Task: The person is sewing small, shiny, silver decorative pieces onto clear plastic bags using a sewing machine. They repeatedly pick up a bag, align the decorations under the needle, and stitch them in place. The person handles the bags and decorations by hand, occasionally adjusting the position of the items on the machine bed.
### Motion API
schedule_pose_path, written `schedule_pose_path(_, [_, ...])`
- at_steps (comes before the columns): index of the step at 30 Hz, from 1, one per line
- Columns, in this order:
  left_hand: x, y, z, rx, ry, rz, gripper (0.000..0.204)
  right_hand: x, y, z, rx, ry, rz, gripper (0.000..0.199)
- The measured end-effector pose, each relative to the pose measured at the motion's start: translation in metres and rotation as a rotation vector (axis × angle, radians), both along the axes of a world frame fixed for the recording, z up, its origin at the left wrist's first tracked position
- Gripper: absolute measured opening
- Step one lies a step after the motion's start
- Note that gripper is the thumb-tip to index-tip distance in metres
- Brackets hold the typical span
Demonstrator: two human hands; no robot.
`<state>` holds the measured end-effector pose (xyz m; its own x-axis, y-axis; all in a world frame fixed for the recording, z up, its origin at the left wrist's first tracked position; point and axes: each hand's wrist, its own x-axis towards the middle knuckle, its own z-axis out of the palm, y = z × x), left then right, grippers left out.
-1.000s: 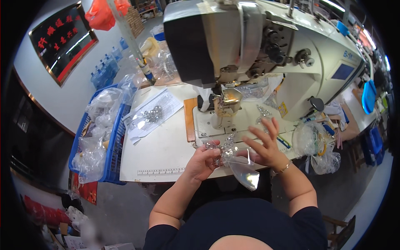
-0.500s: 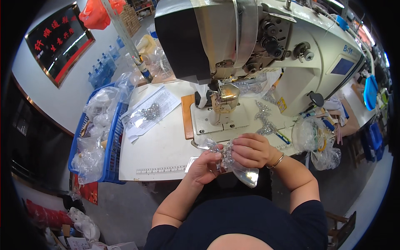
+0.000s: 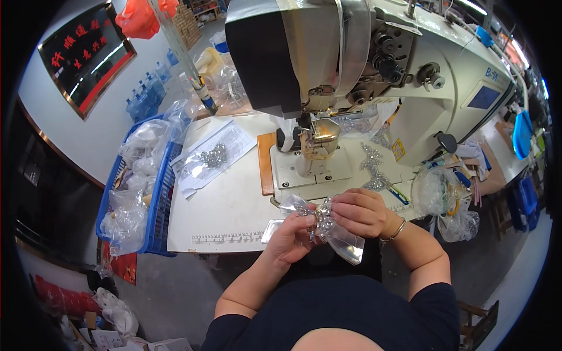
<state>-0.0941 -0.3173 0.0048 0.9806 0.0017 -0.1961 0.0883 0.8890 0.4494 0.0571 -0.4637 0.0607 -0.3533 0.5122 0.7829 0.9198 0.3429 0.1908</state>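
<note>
Between my two hands, at the table's front edge, is a clear plastic bow-shaped strap piece point(image 3: 346, 244) with a silver rhinestone ornament point(image 3: 322, 222) across its middle. My left hand point(image 3: 294, 233) grips its left side, thumb on top of the stones. On the other side, the bent fingers of my right hand point(image 3: 362, 214) pinch the ornament's upper right part. A bracelet circles my right wrist. Just beyond my hands stands a sewing machine point(image 3: 451, 111), its needle area point(image 3: 310, 137) apart from the piece. A small clear plastic piece point(image 3: 271, 230) lies beside my left hand.
Left on the white table point(image 3: 219, 202), rhinestone ornaments point(image 3: 214, 155) lie on paper sheets point(image 3: 196, 175). A blue basket point(image 3: 155, 222) of plastic bags stands at the left edge. More rhinestone pieces point(image 3: 373, 164), a snipper point(image 3: 398, 194) and a clear bag point(image 3: 433, 188) are on the right.
My right fingers have shifted slightly right and uncovered more of the rhinestones, which now face up more. Both hands still hold the piece. The whole view has shifted a little.
</note>
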Motion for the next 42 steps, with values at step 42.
schedule_pose_path(42, [0.053,0.047,0.02,0.441,-0.166,0.113,0.05,0.025,0.039,0.022,-0.736,1.701,-0.146,0.02])
